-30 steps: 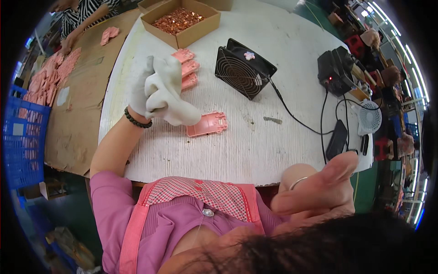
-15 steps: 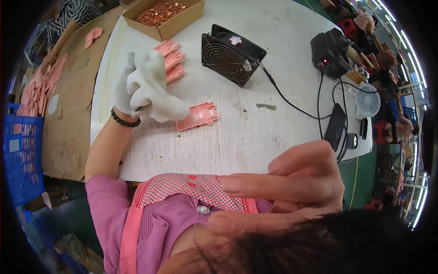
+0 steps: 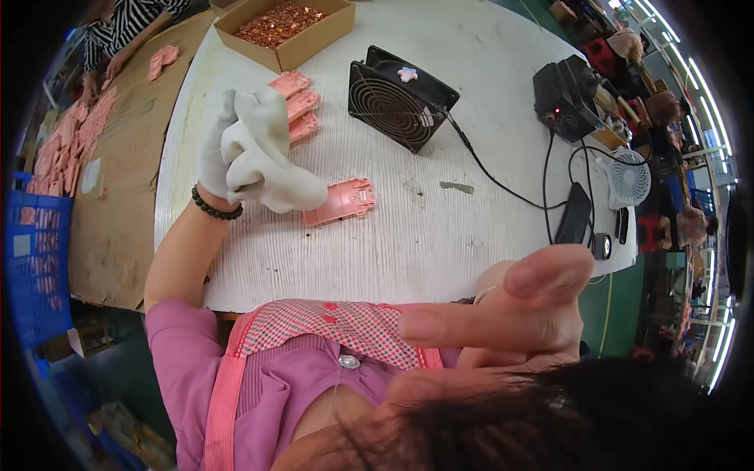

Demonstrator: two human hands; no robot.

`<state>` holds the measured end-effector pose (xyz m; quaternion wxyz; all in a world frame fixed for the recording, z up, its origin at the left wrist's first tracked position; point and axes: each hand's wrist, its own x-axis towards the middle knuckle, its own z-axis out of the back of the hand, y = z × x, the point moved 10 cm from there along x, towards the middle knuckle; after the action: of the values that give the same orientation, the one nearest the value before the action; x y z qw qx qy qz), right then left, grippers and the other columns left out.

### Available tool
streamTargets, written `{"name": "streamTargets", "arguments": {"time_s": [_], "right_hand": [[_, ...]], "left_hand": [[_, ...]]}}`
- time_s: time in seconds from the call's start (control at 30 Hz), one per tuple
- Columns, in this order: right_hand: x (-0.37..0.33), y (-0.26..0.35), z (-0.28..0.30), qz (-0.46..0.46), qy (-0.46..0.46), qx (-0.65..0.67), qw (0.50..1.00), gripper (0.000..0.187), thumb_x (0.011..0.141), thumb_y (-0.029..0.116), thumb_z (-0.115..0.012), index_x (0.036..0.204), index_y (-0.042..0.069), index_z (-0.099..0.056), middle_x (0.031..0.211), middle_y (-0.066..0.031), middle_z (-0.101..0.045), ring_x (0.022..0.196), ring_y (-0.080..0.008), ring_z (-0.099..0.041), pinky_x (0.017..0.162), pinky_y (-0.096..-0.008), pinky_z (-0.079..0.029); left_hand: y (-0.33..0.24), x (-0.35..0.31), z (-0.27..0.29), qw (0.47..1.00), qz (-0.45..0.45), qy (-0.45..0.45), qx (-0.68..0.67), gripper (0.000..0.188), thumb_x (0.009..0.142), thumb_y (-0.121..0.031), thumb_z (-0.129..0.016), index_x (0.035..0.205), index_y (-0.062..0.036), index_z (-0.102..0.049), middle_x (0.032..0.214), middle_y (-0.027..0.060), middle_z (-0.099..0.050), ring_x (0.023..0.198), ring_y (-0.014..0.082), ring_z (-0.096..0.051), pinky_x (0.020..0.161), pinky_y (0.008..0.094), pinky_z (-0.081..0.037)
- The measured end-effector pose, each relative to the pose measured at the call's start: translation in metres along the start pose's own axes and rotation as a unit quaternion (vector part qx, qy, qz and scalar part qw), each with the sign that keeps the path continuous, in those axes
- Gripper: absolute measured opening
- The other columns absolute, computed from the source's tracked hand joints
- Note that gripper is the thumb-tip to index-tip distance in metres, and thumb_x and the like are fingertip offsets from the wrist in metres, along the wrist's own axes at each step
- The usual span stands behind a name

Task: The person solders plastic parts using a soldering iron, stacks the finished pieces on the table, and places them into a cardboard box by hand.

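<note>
My left hand, in a white glove with a dark bead bracelet at the wrist, is closed with its fingertips on the left end of a pink plastic case. That case lies flat on the white table, its open, moulded side up; its gripped end is hidden by the glove. Beyond the glove, a few more pink cases overlap in a row, partly covered by the fingers. My right hand is bare and raised close to the camera at the lower right. Its fingers are stretched out and apart, with nothing visible in them.
A cardboard box of small copper-coloured parts stands at the back. A black fan sits mid-table, its cable running to a black device. A small white fan stands right. At left, a co-worker's hand is near piled pink pieces.
My right hand has shifted slightly, its fingers changing pose near the camera. My left hand stays on the pink case. The co-worker at the far left has moved further into view.
</note>
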<state>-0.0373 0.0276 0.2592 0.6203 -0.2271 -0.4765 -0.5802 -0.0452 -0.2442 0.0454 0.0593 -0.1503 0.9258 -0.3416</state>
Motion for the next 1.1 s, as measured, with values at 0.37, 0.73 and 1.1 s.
{"name": "streamTargets", "arguments": {"time_s": [0.37, 0.73, 1.1], "right_hand": [[-0.006, 0.008, 0.001, 0.046, 0.091, -0.005, 0.995, 0.014, 0.084, 0.028, -0.059, 0.077, 0.026, -0.071, 0.072, 0.0088, -0.067, 0.079, -0.0083, -0.052, 0.086, -0.0207, -0.028], [-0.052, -0.008, 0.024, -0.088, 0.038, -0.052, 0.994, 0.006, 0.075, 0.016, -0.06, 0.079, 0.019, -0.064, 0.068, 0.0009, -0.063, 0.078, -0.0082, -0.057, 0.088, -0.0318, -0.024], [-0.006, 0.018, -0.006, 0.039, 0.12, 0.036, 0.991, 0.017, 0.07, 0.021, -0.064, 0.083, 0.028, -0.073, 0.083, 0.0078, -0.069, 0.069, -0.0084, -0.045, 0.064, -0.0223, -0.033]], "left_hand": [[-0.006, -0.005, 0.009, 0.999, -0.021, -0.011, 0.029, 0.039, 0.093, -0.049, -0.042, 0.104, -0.0121, -0.052, 0.092, 0.0038, -0.058, 0.084, 0.0153, -0.058, 0.071, 0.0291, -0.049], [0.0, -0.01, -0.011, 1.0, 0.03, 0.004, -0.008, 0.04, 0.094, -0.048, -0.04, 0.106, -0.0117, -0.051, 0.097, 0.0048, -0.057, 0.09, 0.0159, -0.056, 0.078, 0.03, -0.047], [-0.018, -0.027, -0.036, 0.995, -0.063, 0.054, 0.057, 0.038, 0.095, -0.047, -0.037, 0.101, -0.0112, -0.048, 0.093, 0.0052, -0.054, 0.087, 0.0171, -0.053, 0.076, 0.0308, -0.045]]}}
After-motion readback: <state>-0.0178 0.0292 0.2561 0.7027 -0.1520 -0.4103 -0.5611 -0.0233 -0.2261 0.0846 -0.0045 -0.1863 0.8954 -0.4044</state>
